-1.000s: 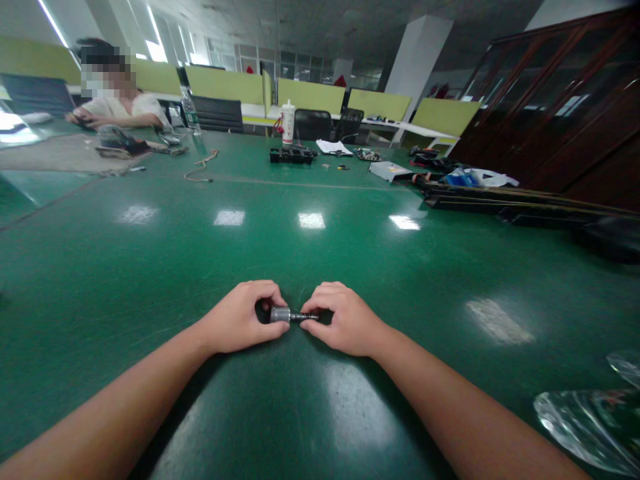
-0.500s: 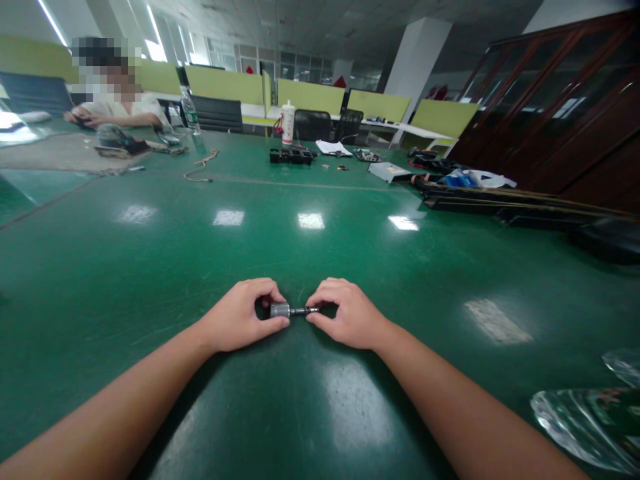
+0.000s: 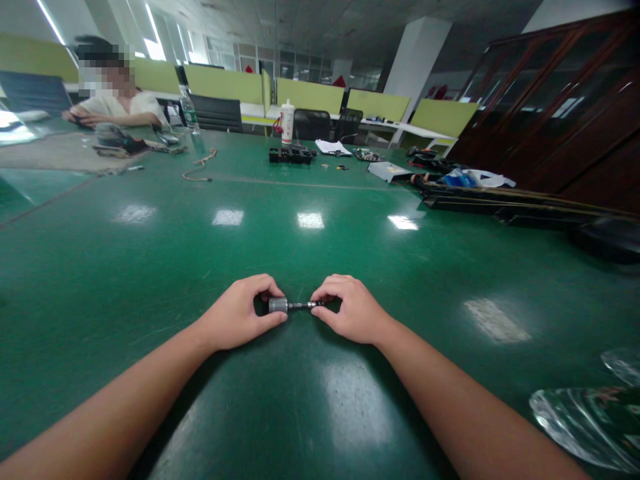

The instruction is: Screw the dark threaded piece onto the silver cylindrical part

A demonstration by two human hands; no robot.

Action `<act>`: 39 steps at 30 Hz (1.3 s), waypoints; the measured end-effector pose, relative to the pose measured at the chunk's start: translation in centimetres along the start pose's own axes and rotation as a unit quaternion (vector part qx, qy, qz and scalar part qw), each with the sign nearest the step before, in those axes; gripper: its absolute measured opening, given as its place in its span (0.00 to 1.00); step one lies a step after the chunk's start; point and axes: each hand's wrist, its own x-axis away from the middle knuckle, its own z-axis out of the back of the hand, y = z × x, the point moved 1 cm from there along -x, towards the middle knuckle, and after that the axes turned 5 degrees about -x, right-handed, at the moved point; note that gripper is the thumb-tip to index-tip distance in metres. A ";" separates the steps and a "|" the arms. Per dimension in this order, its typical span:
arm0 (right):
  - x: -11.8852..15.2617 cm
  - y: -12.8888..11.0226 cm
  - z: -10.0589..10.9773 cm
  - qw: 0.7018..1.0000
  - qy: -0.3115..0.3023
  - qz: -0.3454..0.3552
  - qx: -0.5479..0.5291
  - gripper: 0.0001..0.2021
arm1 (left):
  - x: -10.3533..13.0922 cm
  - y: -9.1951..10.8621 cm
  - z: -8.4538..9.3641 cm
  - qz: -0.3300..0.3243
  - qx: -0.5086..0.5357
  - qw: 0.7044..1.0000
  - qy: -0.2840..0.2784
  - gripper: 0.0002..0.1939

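Note:
My left hand (image 3: 249, 310) has its thumb and fingers closed around a short grey metal cylinder (image 3: 278, 305) with a ribbed-looking rim. A thin metal shaft (image 3: 299, 305) runs from the cylinder toward the right. My right hand (image 3: 350, 308) pinches the shaft's far end, where a shiny section and a darker tip show between thumb and fingers. Cylinder and shaft lie in one line, level, just over or on the green tabletop (image 3: 280, 400); which of the two I cannot tell. The piece looks like a small motor or rotor, but its exact kind is unclear.
A clear plastic package (image 3: 585, 420) lies at the near right. Farther back are a black device (image 3: 291, 155), a white bottle (image 3: 287, 123), a plastic water bottle (image 3: 189, 112), a cord (image 3: 200, 167) and a metal box (image 3: 389, 171). Another person (image 3: 117, 107) sits at the far left.
My right hand has shifted slightly right along the shaft, toward its tip. The cylinder and both hands sit a touch higher in view.

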 end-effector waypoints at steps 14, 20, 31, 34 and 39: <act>-0.1 0.8 0.6 0.995 0.022 -0.093 -0.014 0.04 | 0.4 -0.3 0.0 0.012 0.004 1.000 0.007 0.09; -0.1 0.3 0.4 0.998 0.014 -0.061 -0.016 0.04 | 0.3 -0.2 0.1 0.009 0.000 1.000 0.009 0.09; 0.0 -1.4 -0.8 0.992 0.002 -0.064 -0.106 0.12 | 0.1 -0.1 0.0 -0.051 0.024 0.998 -0.016 0.13; -0.1 -1.6 -1.0 0.992 0.015 -0.044 -0.116 0.12 | 0.2 0.1 0.1 -0.058 0.036 0.997 -0.027 0.12; -0.1 -1.6 -0.9 0.991 0.019 -0.013 -0.130 0.15 | 0.3 0.1 0.1 -0.046 0.040 0.998 -0.025 0.09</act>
